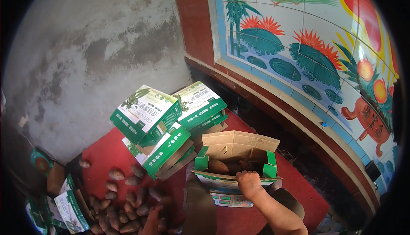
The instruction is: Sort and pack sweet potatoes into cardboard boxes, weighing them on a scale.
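An open cardboard box [237, 141], green and white outside and brown inside, stands between my knees. Inside it lie a few reddish-brown tubers [218, 165] that look like sweet potatoes. My right hand [249, 183] is closed over the box's near rim, fingers curled to the inside. At the lower edge, my left hand [153, 218] is down at a loose pile of the same sweet potatoes [113, 218]. Its fingers are blurred and partly cut off, so whether it grips one does not show.
Closed green-and-white boxes [147, 111] are stacked beyond the pile, against the corner. More boxes [70, 205] stand at the far left. Everything rests on a red surface [100, 149]. A grey wall [98, 55] rises behind, and a painted tile wall [282, 34] runs along the right.
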A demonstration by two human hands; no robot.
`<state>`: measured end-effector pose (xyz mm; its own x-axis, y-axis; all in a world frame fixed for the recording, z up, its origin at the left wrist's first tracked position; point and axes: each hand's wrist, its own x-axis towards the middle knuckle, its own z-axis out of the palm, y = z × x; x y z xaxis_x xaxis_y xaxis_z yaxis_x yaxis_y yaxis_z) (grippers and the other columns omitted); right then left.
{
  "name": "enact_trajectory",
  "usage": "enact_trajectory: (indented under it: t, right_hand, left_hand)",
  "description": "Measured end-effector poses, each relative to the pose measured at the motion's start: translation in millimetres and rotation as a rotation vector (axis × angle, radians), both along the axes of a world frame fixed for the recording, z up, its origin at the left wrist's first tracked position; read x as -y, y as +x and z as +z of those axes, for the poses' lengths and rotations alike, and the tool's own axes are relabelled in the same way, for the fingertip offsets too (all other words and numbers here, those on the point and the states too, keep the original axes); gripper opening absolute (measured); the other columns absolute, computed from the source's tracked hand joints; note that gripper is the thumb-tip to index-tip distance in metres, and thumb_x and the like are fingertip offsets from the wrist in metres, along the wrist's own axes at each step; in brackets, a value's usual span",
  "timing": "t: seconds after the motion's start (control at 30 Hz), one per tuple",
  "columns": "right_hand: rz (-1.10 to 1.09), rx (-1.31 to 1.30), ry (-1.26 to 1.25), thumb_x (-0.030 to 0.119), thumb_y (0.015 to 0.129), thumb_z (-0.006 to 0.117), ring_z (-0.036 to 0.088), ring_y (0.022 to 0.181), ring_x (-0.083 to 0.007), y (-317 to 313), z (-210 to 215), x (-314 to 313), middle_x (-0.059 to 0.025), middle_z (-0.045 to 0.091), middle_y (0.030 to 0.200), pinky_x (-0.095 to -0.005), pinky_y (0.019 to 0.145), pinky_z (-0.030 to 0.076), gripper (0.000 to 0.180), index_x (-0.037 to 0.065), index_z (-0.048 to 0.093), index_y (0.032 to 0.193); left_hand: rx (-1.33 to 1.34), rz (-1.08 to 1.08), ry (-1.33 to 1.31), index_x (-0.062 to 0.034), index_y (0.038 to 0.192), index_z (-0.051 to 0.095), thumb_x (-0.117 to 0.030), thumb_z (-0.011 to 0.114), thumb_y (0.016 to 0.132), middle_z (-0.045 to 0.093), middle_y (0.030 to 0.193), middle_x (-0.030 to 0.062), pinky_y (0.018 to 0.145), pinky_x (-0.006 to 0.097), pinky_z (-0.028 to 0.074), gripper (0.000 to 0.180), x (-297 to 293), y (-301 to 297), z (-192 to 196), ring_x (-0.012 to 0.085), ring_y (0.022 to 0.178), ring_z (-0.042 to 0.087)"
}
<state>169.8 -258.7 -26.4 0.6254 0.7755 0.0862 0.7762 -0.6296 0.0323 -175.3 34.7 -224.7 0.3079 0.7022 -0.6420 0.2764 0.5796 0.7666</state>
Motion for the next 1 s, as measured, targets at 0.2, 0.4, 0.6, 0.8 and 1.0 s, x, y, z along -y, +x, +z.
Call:
enact_trajectory:
  t: [0.2,0.4,0.6,0.8,1.0]
  right_hand:
    - [-0.027,-0.058,-0.012,0.014,0.081,0.055,0.067,0.079,-0.0229,-2,0,-1,-0.0078,0.067,0.082,-0.0353,0.07,0.05,0.011,0.012,0.065,0.083]
    - [-0.035,-0.085,-0.028,0.014,0.083,0.053,0.067,0.082,-0.023,-5,-1,-4,-0.0086,0.068,0.088,-0.0362,0.072,0.05,0.015,0.012,0.067,0.089]
    - [-0.003,-0.081,-0.006,0.014,0.081,0.054,0.067,0.079,-0.0231,-3,0,0,-0.0092,0.068,0.086,-0.0345,0.069,0.051,0.014,0.011,0.065,0.088]
    - [-0.023,-0.087,0.011,0.015,0.081,0.054,0.067,0.08,-0.0227,-3,-3,-6,-0.0084,0.068,0.086,-0.0354,0.07,0.051,0.014,0.011,0.065,0.088]
    - [-0.032,-0.129,-0.05,0.016,0.082,0.056,0.067,0.085,-0.022,1,-5,-5,-0.0066,0.068,0.09,-0.0351,0.073,0.049,0.015,0.012,0.066,0.092]
  left_hand:
    - [0.404,-0.265,0.423,-0.0032,0.115,0.051,-0.008,0.069,0.073,0.057,0.105,0.0085,0.087,0.03,0.044,0.046,6,109,191,0.0189,0.098,0.055]
    - [0.328,-0.611,0.842,-0.0054,0.113,0.054,-0.015,0.078,0.066,0.06,0.101,0.0074,0.083,0.031,0.046,0.053,47,221,226,0.0173,0.094,0.057]
    - [-0.083,-0.959,1.331,-0.0091,0.112,0.056,-0.031,0.078,0.062,0.061,0.105,0.0163,0.085,0.04,0.048,0.059,99,301,228,0.033,0.099,0.06]
    - [-0.259,-1.031,1.438,-0.0095,0.121,0.052,-0.025,0.073,0.069,0.056,0.114,0.0179,0.086,0.042,0.047,0.058,108,313,204,0.0344,0.103,0.057]
    - [0.106,-0.575,1.583,-0.0025,0.12,0.051,-0.009,0.065,0.074,0.053,0.111,0.0198,0.09,0.043,0.044,0.049,86,259,216,0.0375,0.103,0.054]
